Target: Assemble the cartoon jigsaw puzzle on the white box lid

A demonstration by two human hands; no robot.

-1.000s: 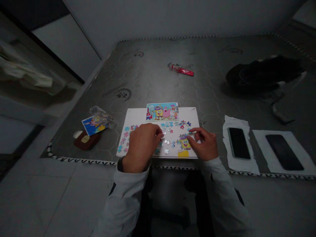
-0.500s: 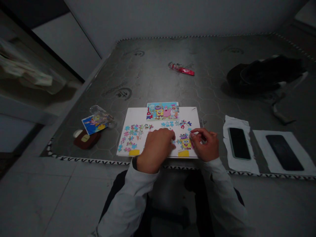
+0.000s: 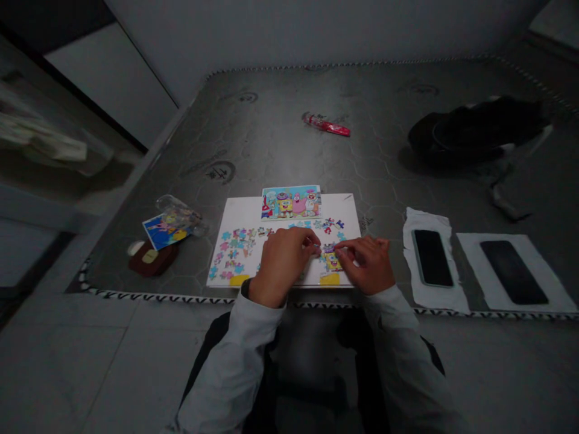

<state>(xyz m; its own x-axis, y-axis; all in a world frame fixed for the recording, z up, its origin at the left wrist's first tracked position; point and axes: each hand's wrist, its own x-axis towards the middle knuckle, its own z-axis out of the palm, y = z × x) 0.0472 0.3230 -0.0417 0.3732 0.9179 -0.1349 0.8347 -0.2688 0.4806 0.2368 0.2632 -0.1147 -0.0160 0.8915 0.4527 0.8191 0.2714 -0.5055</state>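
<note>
A white board [image 3: 244, 211] lies at the near edge of a grey patterned mat, scattered with several small puzzle pieces [image 3: 233, 250]. A colourful cartoon reference picture [image 3: 292, 202] rests at its far edge. My left hand [image 3: 281, 264] is curled over the board's middle, its fingertips pinched at a small piece by a joined yellow cartoon cluster [image 3: 330, 260]. My right hand [image 3: 367, 264] sits right of that cluster, fingers bent, their tips touching it. Two yellow pieces [image 3: 330, 279] lie at the board's near edge.
A clear bag with a blue card [image 3: 174, 222] and a brown case [image 3: 147, 259] lie left of the board. Two dark phones [image 3: 432, 258] [image 3: 513, 272] rest on white paper at the right. A red wrapper [image 3: 326, 125] and black bag [image 3: 474, 129] lie farther back.
My left hand slid right from the board's left half to its middle, uncovering the loose pieces there. My right hand closed in toward the yellow cluster. The view shifted slightly.
</note>
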